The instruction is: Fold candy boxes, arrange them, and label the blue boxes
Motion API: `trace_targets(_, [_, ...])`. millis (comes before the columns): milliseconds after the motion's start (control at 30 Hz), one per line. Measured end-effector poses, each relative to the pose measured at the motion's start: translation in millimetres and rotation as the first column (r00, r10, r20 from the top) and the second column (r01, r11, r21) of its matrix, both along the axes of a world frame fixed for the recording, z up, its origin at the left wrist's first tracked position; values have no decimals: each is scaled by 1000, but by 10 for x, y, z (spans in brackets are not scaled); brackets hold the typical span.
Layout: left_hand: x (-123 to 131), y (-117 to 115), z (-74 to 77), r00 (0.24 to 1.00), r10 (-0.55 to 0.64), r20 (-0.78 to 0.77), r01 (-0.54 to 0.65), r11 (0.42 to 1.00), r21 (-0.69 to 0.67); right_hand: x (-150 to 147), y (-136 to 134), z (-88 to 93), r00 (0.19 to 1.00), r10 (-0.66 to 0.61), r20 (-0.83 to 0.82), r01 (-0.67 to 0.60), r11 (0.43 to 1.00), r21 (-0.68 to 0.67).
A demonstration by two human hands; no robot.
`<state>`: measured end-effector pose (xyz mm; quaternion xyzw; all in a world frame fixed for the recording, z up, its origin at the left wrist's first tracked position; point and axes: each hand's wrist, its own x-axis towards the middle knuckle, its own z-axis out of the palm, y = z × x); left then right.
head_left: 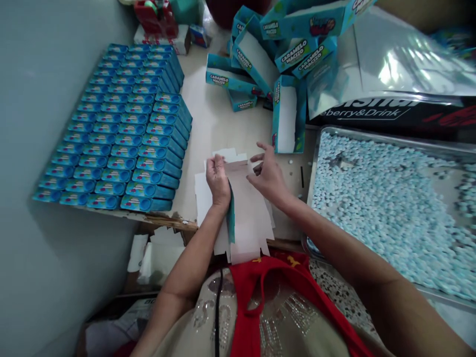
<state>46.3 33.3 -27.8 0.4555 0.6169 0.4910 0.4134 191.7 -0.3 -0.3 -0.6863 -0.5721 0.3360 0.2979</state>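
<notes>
A flat cardboard box blank (247, 208), white inside and teal outside, lies on other white blanks (201, 191) at the table's front edge. My left hand (218, 181) is closed on its left side, which stands folded up and shows a teal strip. At the blank's far right corner hovers my right hand (268, 173), its fingers bent and apart; whether a fingertip touches the end flap I cannot tell. Beyond it stands an open blue tray-shaped box (287, 116) with a white inside.
Rows of filled-looking blue packs (122, 134) cover the left side. Several folded blue boxes (256, 54) are heaped at the back. On the right, a metal tray (316, 163) holds many pale blue candies (379, 198). A red tape dispenser (156, 20) stands at the back left.
</notes>
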Motion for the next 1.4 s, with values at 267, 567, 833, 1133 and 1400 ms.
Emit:
trace_targets(267, [-282, -87, 165, 955, -296, 26, 295, 933, -206, 247, 170, 122, 935, 247, -256, -287, 949, -133])
trace_targets(567, [-172, -227, 87, 989, -140, 41, 143, 987, -80, 164, 210, 267, 934, 258, -245, -311, 927, -209])
trace_targets(833, [-250, -345, 406, 904, -312, -291, 327, 945, 3, 283, 89, 85, 942, 167, -291, -233, 950, -209])
trace_targets(1133, [-414, -242, 443, 855, -423, -300, 415, 905, -93, 248, 57, 199, 898, 31, -439, -186, 931, -315])
trace_targets(1400, [-443, -225, 343, 849, -445, -286, 452, 891, -43, 210, 486, 236, 807, 517, -286, -590, 727, -351])
